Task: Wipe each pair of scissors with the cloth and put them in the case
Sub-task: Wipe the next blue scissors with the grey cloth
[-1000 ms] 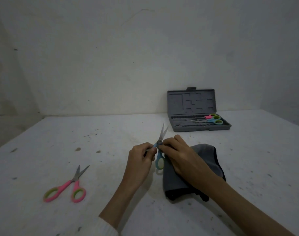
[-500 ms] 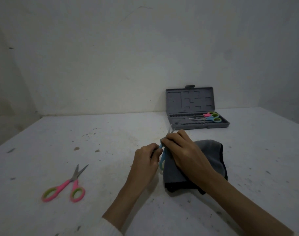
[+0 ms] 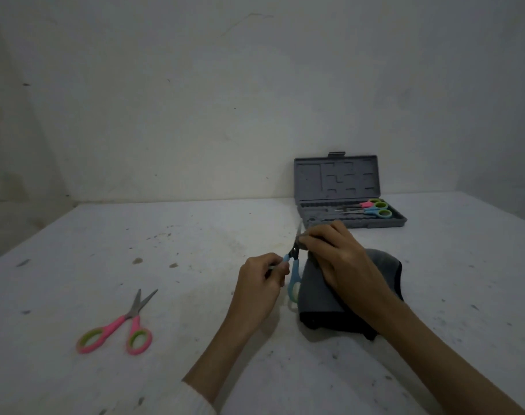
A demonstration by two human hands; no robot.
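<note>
While the left hand (image 3: 259,284) is pinching the blue scissors (image 3: 294,269) by one handle, I'm watching the right hand (image 3: 336,256) pinching the grey cloth (image 3: 321,298) around the blades: wiping is underway. Next, I judge, is carrying them to the open case (image 3: 345,226) at one o'clock, two pairs already inside. The pink scissors (image 3: 120,327) are waiting at nine o'clock, untouched. The table (image 3: 195,235) is offering open room between.
</note>
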